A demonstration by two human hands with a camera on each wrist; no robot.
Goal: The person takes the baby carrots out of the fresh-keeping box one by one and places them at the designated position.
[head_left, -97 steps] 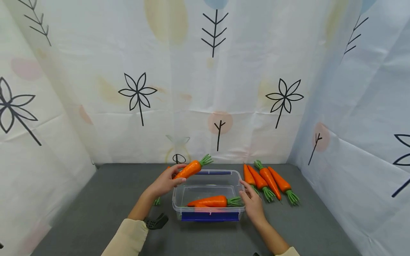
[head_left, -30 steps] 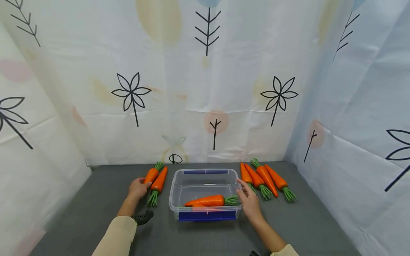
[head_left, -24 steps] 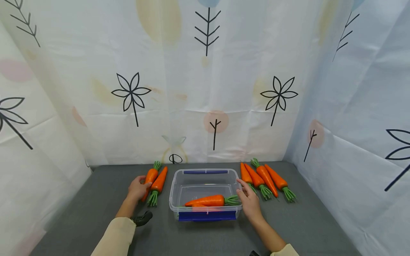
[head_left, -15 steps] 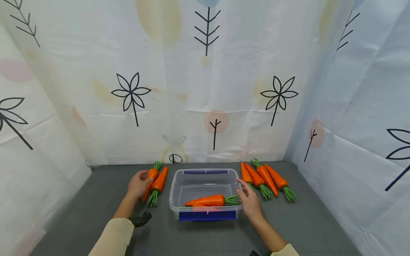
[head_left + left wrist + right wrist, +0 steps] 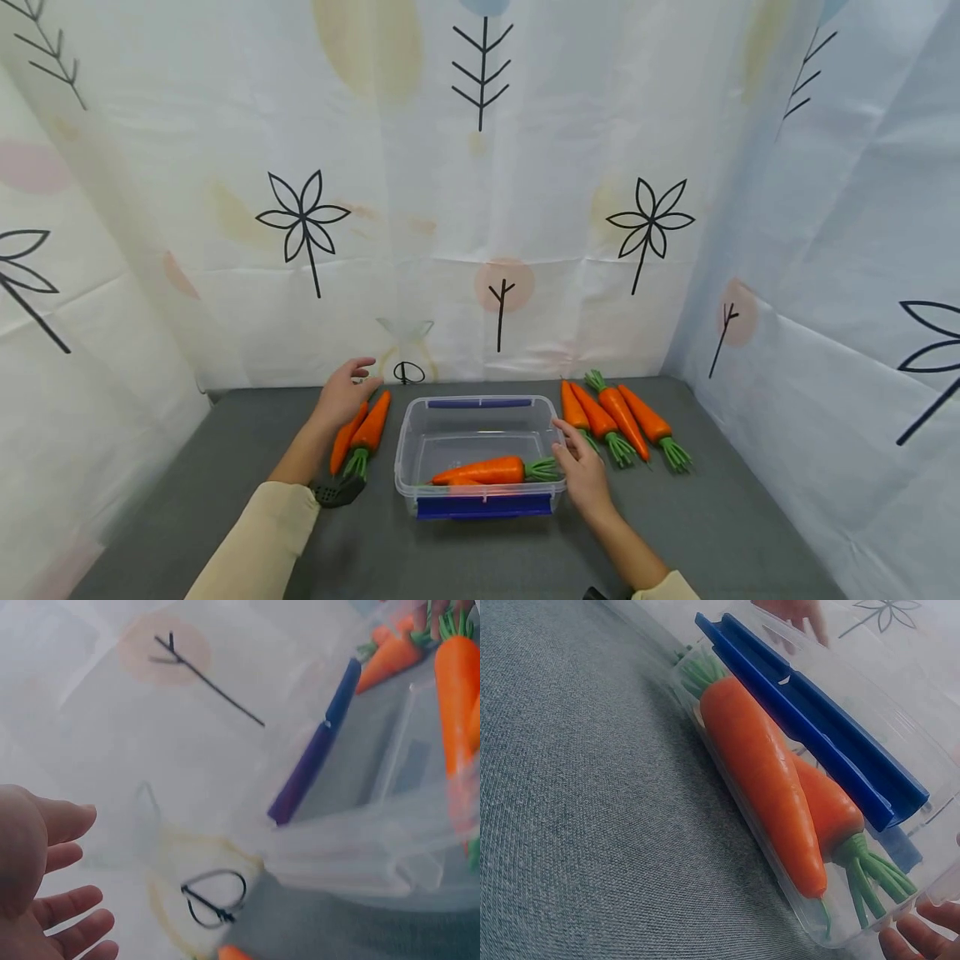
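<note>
My left hand (image 5: 347,396) is raised over two carrots at the table's left, its fingers spread and holding nothing. It covers the leafy end of the left carrot (image 5: 343,442); the other carrot (image 5: 372,423) lies beside it, leaves toward me. In the left wrist view, the palm and loose fingers (image 5: 71,907) show nothing in them. A clear plastic box (image 5: 408,433) with blue clips stands in the middle. Inside, the right wrist view shows a carrot (image 5: 761,780) lying against a second carrot (image 5: 829,806). My right hand (image 5: 587,477) rests its extended fingertips against the box's right side.
Several carrots (image 5: 618,408) lie in a row to the right of the box, with leaves pointing different ways. A grey cloth (image 5: 465,558) covers the table. Printed white curtains (image 5: 420,275) enclose it at the back and both sides.
My left hand has carried a carrot from over the box to the left, laid it beside another, let go and lifted away toward the back. The right hand has stayed at the box.
</note>
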